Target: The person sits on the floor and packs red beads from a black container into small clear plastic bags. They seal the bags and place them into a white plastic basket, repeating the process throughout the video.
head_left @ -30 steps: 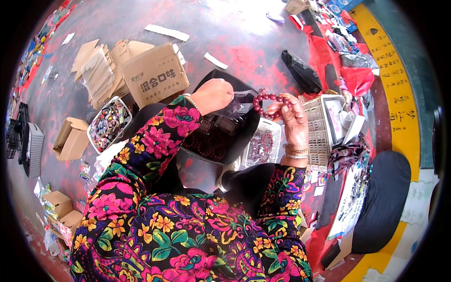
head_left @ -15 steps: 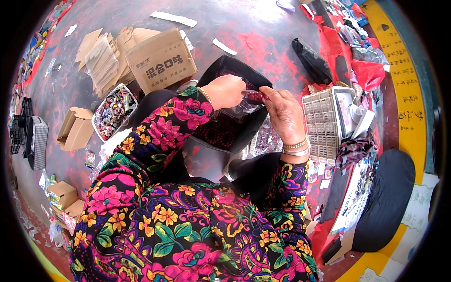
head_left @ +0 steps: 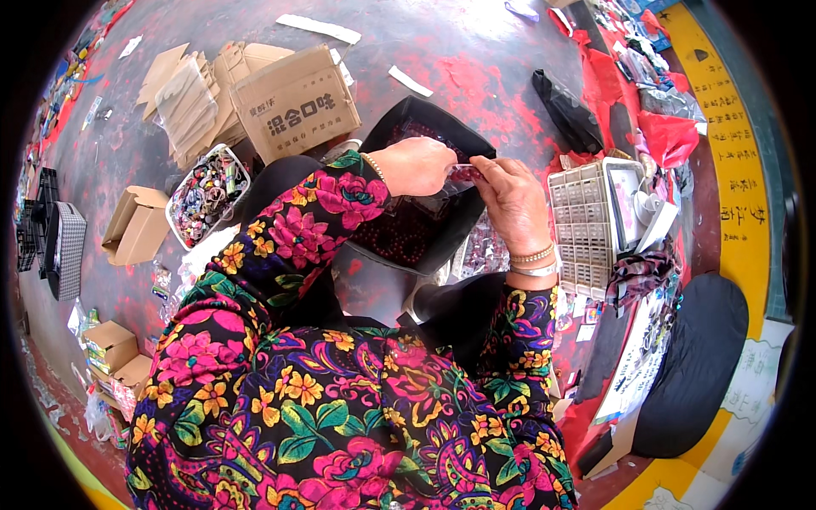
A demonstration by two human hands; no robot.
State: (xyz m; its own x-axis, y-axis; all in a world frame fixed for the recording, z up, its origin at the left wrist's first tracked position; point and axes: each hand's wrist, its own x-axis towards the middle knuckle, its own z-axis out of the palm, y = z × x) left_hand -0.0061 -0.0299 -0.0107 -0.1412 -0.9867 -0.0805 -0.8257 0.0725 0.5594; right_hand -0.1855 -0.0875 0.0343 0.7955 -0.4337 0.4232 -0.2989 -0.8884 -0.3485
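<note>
A small clear plastic bag with dark red beads is stretched between my two hands above a black bin. My left hand is closed, its fingers pinching the bag's left side. On the other side, my right hand grips the bag between thumb and fingers. Loose dark red beads fill the lower part of the bin. My fingers partly cover the bag, so its opening cannot be made out.
Left of the bin are a white basket of colourful hair ties, an open cardboard box and a large carton beside flattened cardboard. At right stand a pale slatted crate and a black cushion-like pad.
My left hand has shifted slightly to the right, closer to my right hand. The bag's hanging clear part shows less below the fingers. My right hand has barely moved.
</note>
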